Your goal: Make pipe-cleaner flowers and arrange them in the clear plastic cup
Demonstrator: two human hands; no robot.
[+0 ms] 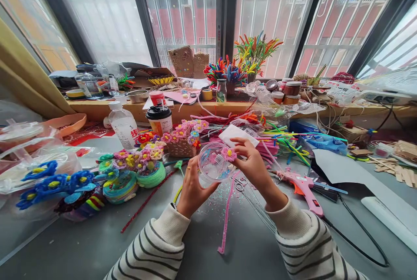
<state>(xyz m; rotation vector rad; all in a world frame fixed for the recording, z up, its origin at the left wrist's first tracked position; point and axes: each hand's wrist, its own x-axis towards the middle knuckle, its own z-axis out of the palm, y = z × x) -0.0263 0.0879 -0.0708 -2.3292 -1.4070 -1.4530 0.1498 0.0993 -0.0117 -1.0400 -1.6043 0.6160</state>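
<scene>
My left hand [194, 186] is closed around the side of a clear plastic cup [211, 169], which is tilted with its round opening toward me. A pink pipe-cleaner flower [229, 153] with a yellow centre is pinched in the fingers of my right hand [250, 160], at the cup's right rim. Below the cup, a pink pipe cleaner [224, 223] with a bent end runs down over the grey table; whether it joins the flower I cannot tell. Thin metal wires [256, 204] lie under my right wrist.
A pink glue gun [306, 191] with a black cord lies to the right. Decorated flower pots [151, 175] and blue pipe-cleaner flowers [55, 184] stand at left. Behind are a water bottle [123, 126], a lidded paper cup [159, 120] and piled pipe cleaners [273, 139].
</scene>
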